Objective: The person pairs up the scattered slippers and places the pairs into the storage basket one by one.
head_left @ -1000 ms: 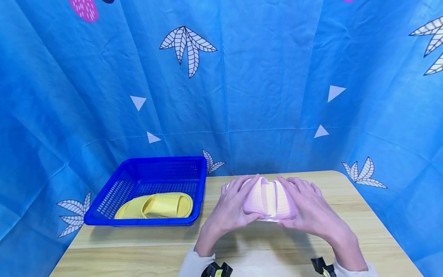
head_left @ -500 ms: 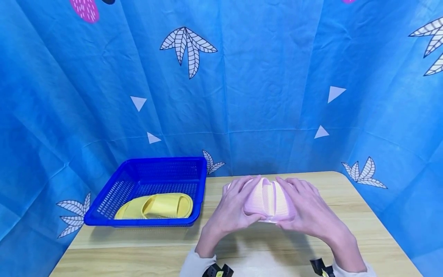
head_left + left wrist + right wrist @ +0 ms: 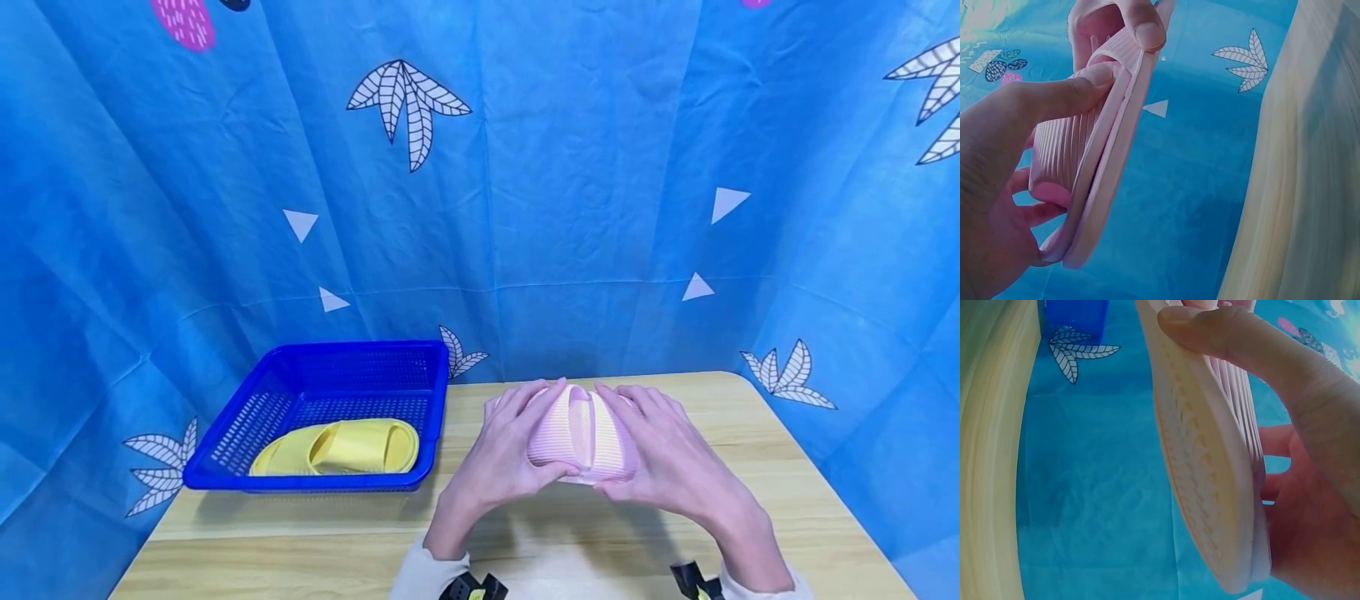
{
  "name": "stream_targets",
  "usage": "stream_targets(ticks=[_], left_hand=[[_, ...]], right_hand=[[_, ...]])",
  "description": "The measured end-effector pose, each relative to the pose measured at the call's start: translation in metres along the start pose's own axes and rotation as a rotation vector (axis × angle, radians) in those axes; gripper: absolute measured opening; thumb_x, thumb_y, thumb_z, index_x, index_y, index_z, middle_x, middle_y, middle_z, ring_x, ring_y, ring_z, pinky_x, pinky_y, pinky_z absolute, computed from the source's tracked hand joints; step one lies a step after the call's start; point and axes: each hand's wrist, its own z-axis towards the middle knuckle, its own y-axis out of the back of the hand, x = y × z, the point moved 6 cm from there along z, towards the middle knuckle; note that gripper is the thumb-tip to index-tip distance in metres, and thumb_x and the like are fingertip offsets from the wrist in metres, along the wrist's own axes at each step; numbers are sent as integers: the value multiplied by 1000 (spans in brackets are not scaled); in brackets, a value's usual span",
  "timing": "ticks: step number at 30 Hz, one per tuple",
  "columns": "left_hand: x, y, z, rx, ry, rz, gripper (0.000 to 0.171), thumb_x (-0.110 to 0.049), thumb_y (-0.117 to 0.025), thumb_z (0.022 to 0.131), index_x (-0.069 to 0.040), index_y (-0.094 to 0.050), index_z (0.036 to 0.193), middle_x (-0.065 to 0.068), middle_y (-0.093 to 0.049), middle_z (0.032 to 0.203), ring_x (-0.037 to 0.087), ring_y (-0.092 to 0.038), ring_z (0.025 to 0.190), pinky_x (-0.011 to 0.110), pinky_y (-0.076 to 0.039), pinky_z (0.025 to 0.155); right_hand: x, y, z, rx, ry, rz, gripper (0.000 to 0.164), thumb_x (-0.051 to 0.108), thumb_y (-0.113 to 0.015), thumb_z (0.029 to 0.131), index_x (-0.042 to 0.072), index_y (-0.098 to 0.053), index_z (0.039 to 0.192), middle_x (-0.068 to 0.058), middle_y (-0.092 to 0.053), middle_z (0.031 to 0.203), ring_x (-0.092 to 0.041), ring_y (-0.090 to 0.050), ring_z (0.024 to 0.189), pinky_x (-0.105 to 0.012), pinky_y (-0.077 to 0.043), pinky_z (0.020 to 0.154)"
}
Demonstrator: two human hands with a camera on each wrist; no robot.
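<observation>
A pair of pink ribbed slippers (image 3: 555,433) is held above the table, one overlapping the other, their straps close together with a narrow gap between. In the head view my left hand (image 3: 504,446) grips the left end, thumb below and fingers over the top. On the other end, my right hand (image 3: 663,450) has the same kind of hold. Two pink soles (image 3: 1110,162) lie against each other in the left wrist view. The right wrist view shows a patterned sole underside (image 3: 1194,450), with my right thumb (image 3: 1222,331) pressing its edge.
A blue plastic basket (image 3: 198,479) stands on the left of the wooden table (image 3: 315,550). A yellow slipper (image 3: 348,446) lies inside it. Behind the table hangs a blue patterned curtain (image 3: 570,208).
My right hand has shifted slightly left, and the gap between the two pink straps has narrowed. My left hand has barely moved. The basket stays in place.
</observation>
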Motion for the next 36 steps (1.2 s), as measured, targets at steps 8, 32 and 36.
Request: stream_targets(ticks=[8, 32, 36], left_hand=[[-5, 2, 2, -21, -27, -11, 103, -51, -91, 71, -15, -43, 156, 3, -52, 147, 23, -49, 133, 48, -42, 100], [-1, 5, -1, 52, 4, 58, 102, -56, -86, 76, -23, -37, 160, 2, -45, 154, 22, -42, 140, 53, -40, 105], [-1, 9, -6, 38, -8, 63, 98, -54, -84, 79, -23, -37, 159, 4, -46, 154, 24, -44, 140, 53, -39, 108]], right_hand=[[5, 1, 1, -19, 30, -26, 113, 49, -95, 53, 3, -52, 146, -10, -61, 125, -27, -56, 114, -52, -44, 94], [4, 0, -1, -19, 24, 32, 113, 48, -95, 58, 10, -47, 152, -7, -58, 132, -25, -54, 116, -55, -43, 95], [4, 1, -2, -10, 15, 40, 112, 49, -95, 59, 12, -46, 153, -6, -58, 134, -26, -54, 118, -55, -43, 96]])
